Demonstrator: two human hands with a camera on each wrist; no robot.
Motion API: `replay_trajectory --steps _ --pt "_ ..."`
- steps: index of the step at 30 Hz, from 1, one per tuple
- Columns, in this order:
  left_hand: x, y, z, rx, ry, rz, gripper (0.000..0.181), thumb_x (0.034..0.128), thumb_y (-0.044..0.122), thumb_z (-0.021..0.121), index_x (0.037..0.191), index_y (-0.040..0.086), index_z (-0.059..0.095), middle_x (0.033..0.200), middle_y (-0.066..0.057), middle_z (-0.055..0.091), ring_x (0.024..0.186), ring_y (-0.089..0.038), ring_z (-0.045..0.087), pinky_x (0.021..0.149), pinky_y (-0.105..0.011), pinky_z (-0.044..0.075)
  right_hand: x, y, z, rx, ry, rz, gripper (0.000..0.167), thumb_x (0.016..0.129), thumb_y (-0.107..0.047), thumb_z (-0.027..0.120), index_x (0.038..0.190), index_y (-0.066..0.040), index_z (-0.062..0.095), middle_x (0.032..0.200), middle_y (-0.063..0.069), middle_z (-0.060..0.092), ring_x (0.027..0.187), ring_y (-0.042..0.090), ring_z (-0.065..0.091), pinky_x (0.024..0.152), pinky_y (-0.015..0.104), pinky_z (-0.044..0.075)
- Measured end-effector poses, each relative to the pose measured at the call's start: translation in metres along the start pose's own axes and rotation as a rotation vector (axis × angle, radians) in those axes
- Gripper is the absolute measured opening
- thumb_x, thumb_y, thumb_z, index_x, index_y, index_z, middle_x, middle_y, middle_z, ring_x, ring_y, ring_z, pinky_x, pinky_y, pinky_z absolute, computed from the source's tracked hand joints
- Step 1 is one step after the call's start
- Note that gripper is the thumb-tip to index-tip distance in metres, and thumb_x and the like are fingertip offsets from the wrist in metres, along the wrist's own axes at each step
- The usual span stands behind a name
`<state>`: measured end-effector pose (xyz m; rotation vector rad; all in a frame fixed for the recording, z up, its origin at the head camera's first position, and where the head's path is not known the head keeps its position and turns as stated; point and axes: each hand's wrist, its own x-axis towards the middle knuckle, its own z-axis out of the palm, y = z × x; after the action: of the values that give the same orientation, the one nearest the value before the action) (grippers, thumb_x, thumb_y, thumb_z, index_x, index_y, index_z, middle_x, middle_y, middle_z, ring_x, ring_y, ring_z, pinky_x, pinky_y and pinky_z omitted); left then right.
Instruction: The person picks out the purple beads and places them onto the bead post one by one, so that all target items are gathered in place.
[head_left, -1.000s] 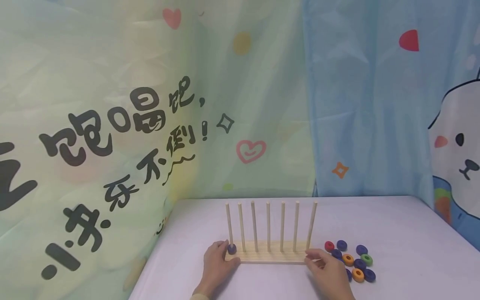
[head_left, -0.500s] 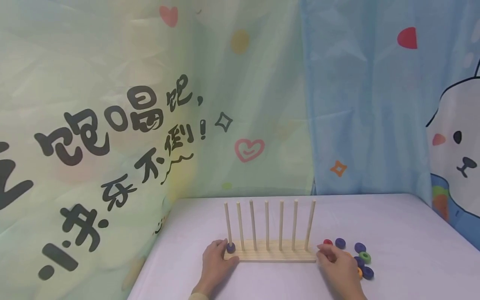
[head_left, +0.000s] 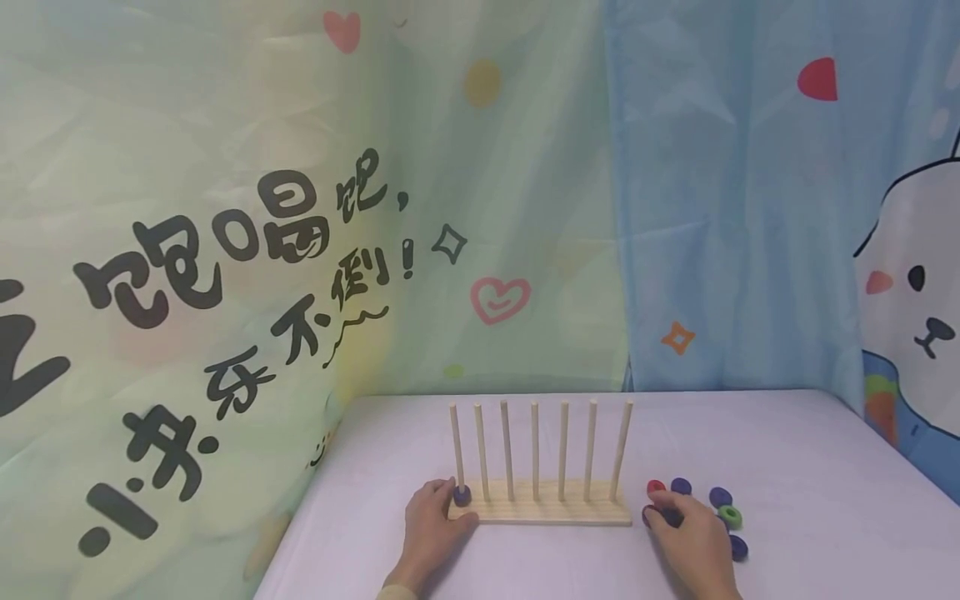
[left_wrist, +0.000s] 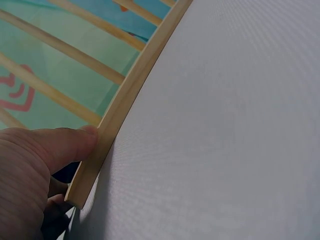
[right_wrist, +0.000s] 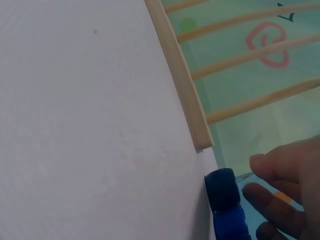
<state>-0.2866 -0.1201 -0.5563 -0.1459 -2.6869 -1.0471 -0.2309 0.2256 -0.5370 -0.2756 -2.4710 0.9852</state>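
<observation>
A wooden peg stand [head_left: 525, 512] with several upright pegs is on the table. My left hand [head_left: 435, 525] grips its left end, the thumb [left_wrist: 75, 142] against the front edge of the base. A dark purple bead [head_left: 462, 496] sits at the bottom of the leftmost peg. To the right of the stand, my right hand [head_left: 693, 533] is over a group of loose beads, hiding some. In the right wrist view, two blue beads [right_wrist: 223, 190] lie in front of its parted fingers [right_wrist: 267, 202], with nothing visibly held.
Around the right hand lie a red bead [head_left: 656, 486], a green bead [head_left: 730, 517] and several dark purple beads [head_left: 721, 497]. The white table [head_left: 360, 467] backs onto a printed curtain [head_left: 525, 208].
My right hand has left the right end of the peg stand and moved right, over the loose beads. The left hand keeps its grip on the left end.
</observation>
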Motion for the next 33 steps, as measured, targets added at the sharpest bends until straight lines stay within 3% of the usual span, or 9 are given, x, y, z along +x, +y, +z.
replay_trajectory --steps 5,11,33 --pt "0.0001 0.0000 0.0008 0.000 0.004 -0.003 0.064 0.0699 0.029 0.082 0.126 0.004 0.063 0.118 -0.012 0.061 0.115 -0.036 0.054 0.103 -0.059 0.038 0.0006 0.0019 -0.0021 -0.071 -0.051 0.017 0.031 0.079 -0.010 0.076 0.109 -0.004 0.071 0.109 0.019 0.070 0.111 0.046 0.057 0.095 0.062 0.038" --pt "0.0000 0.0004 -0.0003 0.001 0.010 0.004 0.064 0.0694 0.029 0.082 0.126 0.004 0.063 0.117 -0.012 0.061 0.114 -0.036 0.054 0.102 -0.059 0.038 0.0008 0.0038 -0.0011 -0.200 -0.044 -0.025 0.032 0.076 -0.014 0.078 0.106 -0.005 0.073 0.112 0.024 0.068 0.109 0.051 0.055 0.091 0.069 0.032" --pt "0.0003 -0.0007 0.0002 0.001 0.006 0.010 0.064 0.0698 0.030 0.081 0.126 0.005 0.063 0.117 -0.013 0.061 0.113 -0.036 0.055 0.102 -0.058 0.038 -0.0024 0.0066 0.0015 -0.281 -0.092 -0.151 0.040 0.072 -0.023 0.081 0.106 -0.004 0.074 0.108 0.023 0.068 0.098 0.048 0.058 0.074 0.060 0.041"
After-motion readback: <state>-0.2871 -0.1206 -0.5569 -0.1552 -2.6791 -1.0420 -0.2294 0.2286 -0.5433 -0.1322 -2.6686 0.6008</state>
